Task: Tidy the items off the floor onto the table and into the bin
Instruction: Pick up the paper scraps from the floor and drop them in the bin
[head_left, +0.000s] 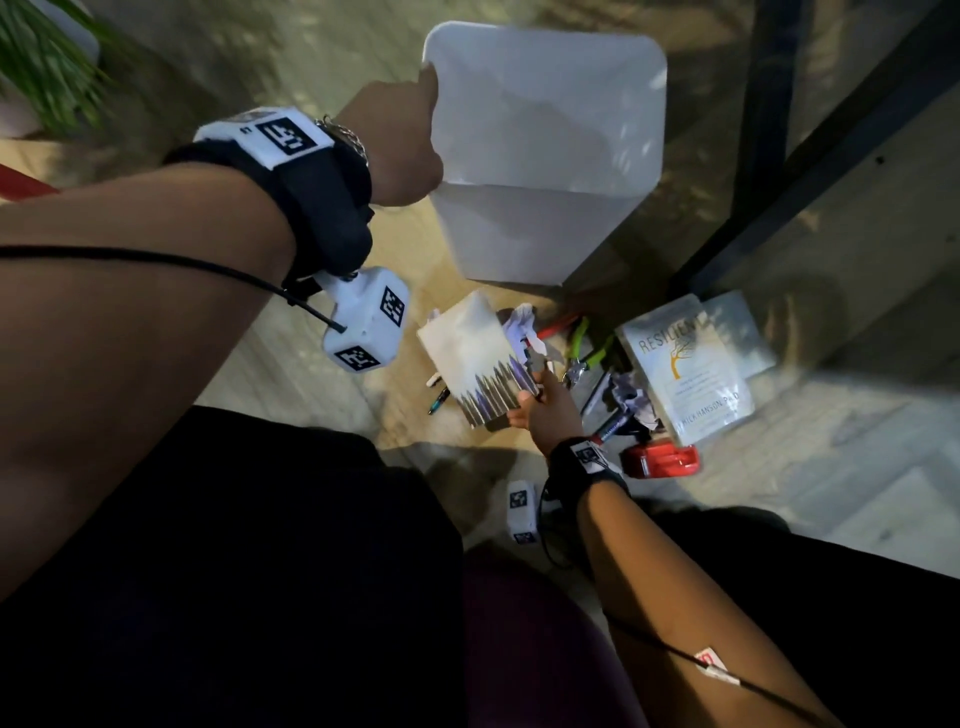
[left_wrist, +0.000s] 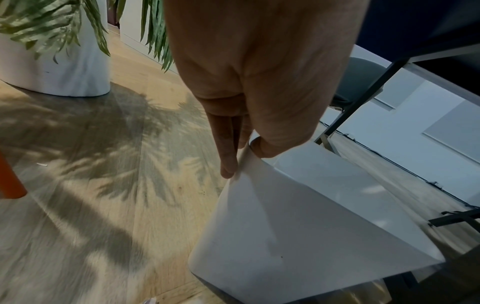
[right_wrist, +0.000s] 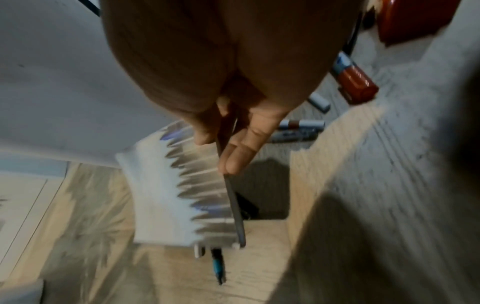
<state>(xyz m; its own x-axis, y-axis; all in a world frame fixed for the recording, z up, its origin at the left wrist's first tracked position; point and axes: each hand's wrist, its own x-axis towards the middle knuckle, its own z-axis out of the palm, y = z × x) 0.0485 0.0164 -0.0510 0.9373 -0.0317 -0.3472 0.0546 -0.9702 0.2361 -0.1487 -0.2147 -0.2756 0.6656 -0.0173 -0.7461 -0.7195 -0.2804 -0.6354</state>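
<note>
My left hand (head_left: 400, 140) grips the rim of the white bin (head_left: 550, 156), thumb inside and fingers (left_wrist: 228, 162) outside, and the bin (left_wrist: 298, 216) is tilted. My right hand (head_left: 540, 405) pinches the edge of a thin white book with a grey-and-purple spiked cover (head_left: 478, 358), lifted off the floor. In the right wrist view the book (right_wrist: 176, 191) hangs edge-on from my fingers (right_wrist: 233, 158). On the floor lie a white "Resilient" book (head_left: 685, 364), crumpled paper (head_left: 634, 400), green-handled pliers (head_left: 587, 348), markers (right_wrist: 298, 129) and a pen (head_left: 439, 401).
A red object (head_left: 660, 460) lies near my right wrist. Black table legs (head_left: 763, 145) rise at the right. A potted plant in a white pot (left_wrist: 57, 61) stands at the left on the wooden floor (left_wrist: 91, 205). A chair (left_wrist: 363, 82) sits behind the bin.
</note>
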